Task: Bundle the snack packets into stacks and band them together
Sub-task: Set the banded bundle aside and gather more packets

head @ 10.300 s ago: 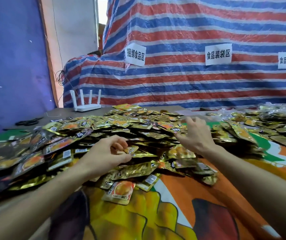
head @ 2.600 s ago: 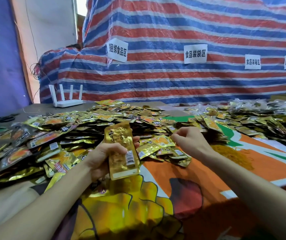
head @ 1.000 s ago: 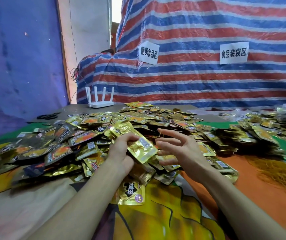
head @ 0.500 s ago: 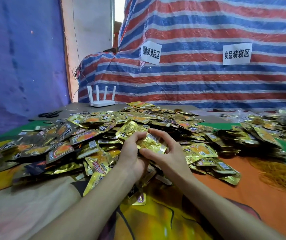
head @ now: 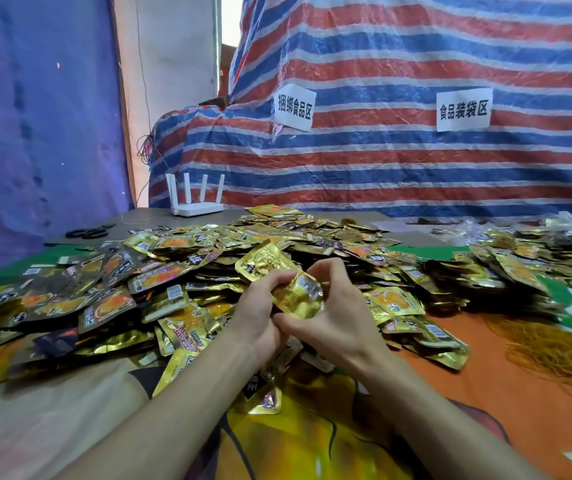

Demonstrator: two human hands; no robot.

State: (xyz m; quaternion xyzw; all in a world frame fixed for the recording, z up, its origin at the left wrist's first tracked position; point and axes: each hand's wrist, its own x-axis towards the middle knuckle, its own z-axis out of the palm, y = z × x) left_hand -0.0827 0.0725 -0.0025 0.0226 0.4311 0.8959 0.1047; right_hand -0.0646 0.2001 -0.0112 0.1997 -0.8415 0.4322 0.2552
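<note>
A stack of gold foil snack packets (head: 279, 278) is held up over the table's middle. My left hand (head: 258, 313) grips the stack from the left, fingers curled over its top. My right hand (head: 333, 313) wraps round its lower end from the right, thumb underneath. Whether a rubber band is on the stack I cannot make out. Behind and to the left spreads a big heap of loose packets (head: 160, 268). A mound of orange rubber bands (head: 547, 348) lies at the right on the printed cloth.
More packets (head: 519, 261) are piled at the far right. A white router (head: 197, 199) and black scissors (head: 87, 232) sit at the table's back left. A striped tarp wall (head: 381, 161) with paper signs closes the back. Bare cloth (head: 312, 445) lies near me.
My right hand, spread with a rubber band a second ago, has closed onto the packet stack that my left hand holds. The stack has stayed in place above the heap.
</note>
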